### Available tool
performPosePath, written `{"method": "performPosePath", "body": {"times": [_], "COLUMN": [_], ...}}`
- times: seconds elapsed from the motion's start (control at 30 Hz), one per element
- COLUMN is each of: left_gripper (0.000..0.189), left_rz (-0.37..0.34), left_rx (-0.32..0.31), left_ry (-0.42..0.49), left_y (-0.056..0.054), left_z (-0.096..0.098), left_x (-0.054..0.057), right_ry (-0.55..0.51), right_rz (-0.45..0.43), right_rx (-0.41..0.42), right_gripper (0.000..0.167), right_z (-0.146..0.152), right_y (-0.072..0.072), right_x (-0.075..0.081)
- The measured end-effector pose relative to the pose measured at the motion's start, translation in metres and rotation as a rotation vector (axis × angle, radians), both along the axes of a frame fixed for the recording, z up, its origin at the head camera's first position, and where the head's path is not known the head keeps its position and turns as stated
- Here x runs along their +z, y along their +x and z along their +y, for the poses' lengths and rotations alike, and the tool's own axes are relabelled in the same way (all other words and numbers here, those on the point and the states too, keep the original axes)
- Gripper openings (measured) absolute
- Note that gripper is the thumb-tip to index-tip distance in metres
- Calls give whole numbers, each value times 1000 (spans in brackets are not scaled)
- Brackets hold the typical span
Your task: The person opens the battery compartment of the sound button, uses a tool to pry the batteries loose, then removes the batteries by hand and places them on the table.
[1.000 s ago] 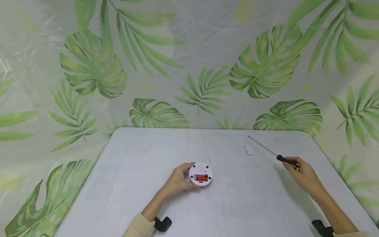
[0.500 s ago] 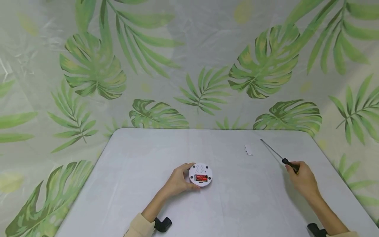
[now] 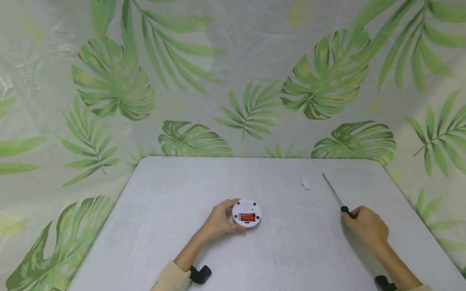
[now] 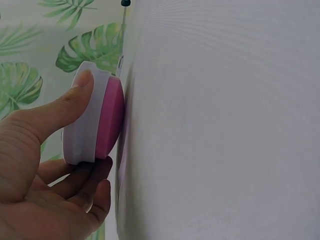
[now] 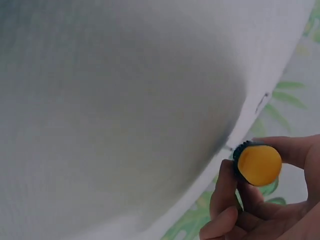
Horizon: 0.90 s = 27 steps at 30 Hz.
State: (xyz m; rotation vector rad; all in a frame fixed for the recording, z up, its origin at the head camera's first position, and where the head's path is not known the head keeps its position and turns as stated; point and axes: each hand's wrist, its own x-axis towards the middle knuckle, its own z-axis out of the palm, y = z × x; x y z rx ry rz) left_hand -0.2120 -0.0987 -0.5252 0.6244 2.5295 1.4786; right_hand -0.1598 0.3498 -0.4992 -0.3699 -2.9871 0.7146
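Note:
In the head view my left hand (image 3: 218, 221) grips a round white sound device (image 3: 246, 206) by its rim, underside up. Red batteries (image 3: 248, 217) show in its uncovered compartment, below a patch of speaker holes. The left wrist view shows the device's pink face (image 4: 110, 120) turned to the table, with thumb and fingers around the white body. On the right, my right hand (image 3: 367, 227) holds a screwdriver (image 3: 333, 192), its long shaft pointing away and left. The yellow handle end (image 5: 260, 166) is pinched between thumb and fingers in the right wrist view.
A small flat white piece (image 3: 306, 183) lies on the white table (image 3: 284, 250), left of the screwdriver's shaft. Behind the table's far edge hangs a leaf-patterned sheet (image 3: 251, 52). Black camera mounts (image 3: 200, 275) sit at both wrists.
My right hand has drawn back a little toward me, and the screwdriver's tip has swung right, away from the white piece. My left hand and the device have stayed in place.

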Motion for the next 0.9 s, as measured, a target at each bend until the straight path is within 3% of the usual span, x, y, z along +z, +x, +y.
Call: {"method": "performPosePath", "body": {"times": [0.27, 0.9], "left_gripper": [89, 91], "left_rz": [7, -10], "left_rx": [1, 6], "left_ry": [13, 12], "left_y": [0, 0], "left_z": [0, 1], "left_x": [1, 1], "right_ry": [1, 37], "right_rz": [-58, -111], "right_rx": [64, 76], "right_gripper": [46, 46], "right_z": [-4, -2], "right_y": [-1, -7], "right_x": [-2, 3]}}
